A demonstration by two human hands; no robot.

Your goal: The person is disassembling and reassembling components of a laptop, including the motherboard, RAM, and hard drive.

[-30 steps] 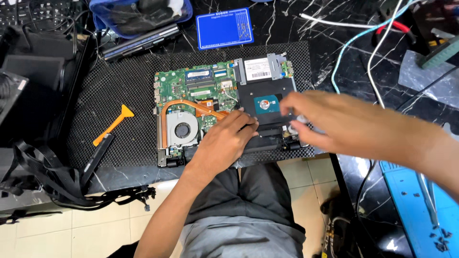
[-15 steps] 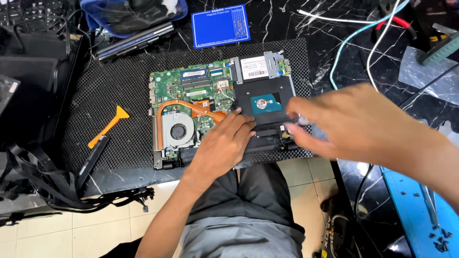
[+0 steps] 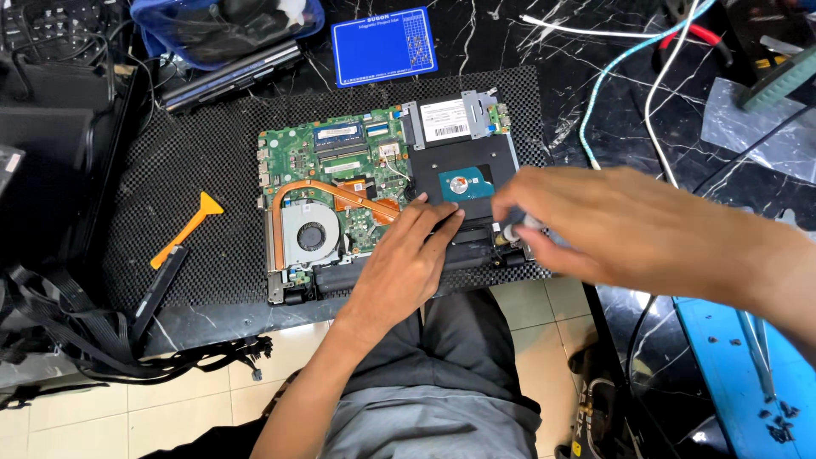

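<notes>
While the left hand presses flat, grip open, on the hard-drive bay of the laptop motherboard on the counter, the right hand, grip pinched on a small tool, should stay vertical and steady

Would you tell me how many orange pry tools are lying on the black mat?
1: the orange pry tool lies on the mat, left of the opened laptop; the hands may hide others.

The left hand presses on the opened laptop while the blurred right hand grips a small tool beside the hard drive.
</notes>
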